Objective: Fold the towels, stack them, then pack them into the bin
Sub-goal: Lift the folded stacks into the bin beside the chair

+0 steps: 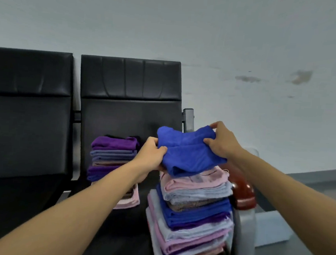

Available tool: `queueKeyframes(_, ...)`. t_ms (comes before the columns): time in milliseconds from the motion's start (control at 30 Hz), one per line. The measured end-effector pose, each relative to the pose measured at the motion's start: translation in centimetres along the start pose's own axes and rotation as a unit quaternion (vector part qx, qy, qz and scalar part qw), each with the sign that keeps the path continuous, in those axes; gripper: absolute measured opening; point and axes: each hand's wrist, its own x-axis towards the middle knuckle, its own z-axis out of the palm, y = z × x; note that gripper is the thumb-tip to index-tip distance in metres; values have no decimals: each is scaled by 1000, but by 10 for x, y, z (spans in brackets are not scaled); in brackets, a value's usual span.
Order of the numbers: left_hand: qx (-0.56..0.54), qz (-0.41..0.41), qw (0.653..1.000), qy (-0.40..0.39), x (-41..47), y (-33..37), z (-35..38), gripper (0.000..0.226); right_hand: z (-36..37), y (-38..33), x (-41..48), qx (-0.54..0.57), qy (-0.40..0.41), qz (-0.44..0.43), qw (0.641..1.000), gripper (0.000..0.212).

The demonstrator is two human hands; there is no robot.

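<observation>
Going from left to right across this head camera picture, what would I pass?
Black seat → purple-topped towel stack → left hand → blue towel → right hand → pale box on the floor.

The light is soft, even and a bit dim, with a cold bluish look that turns the pale wall (248, 43) grey. The black seats (129, 96) show only a faint shine, and a soft shadow lies under the blue towel (189, 152). The picture is a little blurry all over, and the wide lens bends the edges, so the arms (90, 207) look long and stretched.
</observation>
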Motion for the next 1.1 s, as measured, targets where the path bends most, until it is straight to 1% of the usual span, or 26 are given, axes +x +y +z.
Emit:
queueKeyframes(67, 20, -35, 999, -9, 13, -15, 13, 5, 6, 16, 6, -33, -28, 26, 999, 47)
queueKeyframes(167, 118, -71, 990, -26, 19, -37, 18, 4, 24, 31, 5, -121, -122, 35, 985, 62)
queueKeyframes(200, 147, -76, 986, -31, 18, -40, 18, 7, 30, 35, 4, -154, -146, 31, 977, 65)
queueKeyframes(233, 171, -81, 981, -37, 16, -41, 17, 16, 35, 36, 2, -175, -155, 26, 972, 63)
queueKeyframes(300, 209, -94, 972, -48, 12, -38, 15, 44, 38, 36, -1, -185, -146, 12, 972, 54)
queueKeyframes(333, 230, -102, 966, -52, 10, -35, 14, 53, 38, 34, -2, -188, -138, 1, 972, 51)
queueKeyframes(400, 265, -104, 956, -64, 2, -28, 7, 59, 33, 28, -7, -215, -127, -17, 968, 47)
queueKeyframes(467, 284, -94, 951, -72, -5, -19, -2, 53, 25, 20, -14, -264, -102, -36, 958, 42)
queueKeyframes(533, 277, -78, 955, -75, -15, -7, -13, 38, 15, 11, -25, -303, -63, -58, 949, 35)
queueKeyframes(567, 269, -69, 958, -71, -24, 2, -20, 29, 9, 4, -32, -305, -45, -70, 949, 32)
queueKeyframes(600, 256, -56, 963, -68, -31, 9, -26, 22, 4, -2, -38, -294, -35, -82, 952, 28)
queueKeyframes(667, 234, -22, 970, -61, -50, 22, -40, 17, -6, -17, -53, -261, -31, -100, 960, 21)
queueKeyframes(767, 215, 21, 974, -62, -73, 34, -58, 15, -11, -38, -67, -223, -35, -111, 968, 18)
queueKeyframes(867, 210, 57, 973, -71, -80, 32, -71, 19, -1, -55, -66, -186, -45, -127, 973, 20)
queueKeyframes(933, 192, 69, 977, -63, -70, 23, -73, 20, 14, -62, -56, -164, -57, -138, 975, 22)
queueKeyframes(1033, 139, 71, 987, -28, -44, 0, -70, 20, 41, -65, -31, -147, -71, -155, 974, 21)
queueKeyframes(1100, 110, 81, 991, -2, -11, -21, -64, 28, 61, -64, 1, -133, -75, -166, 974, 20)
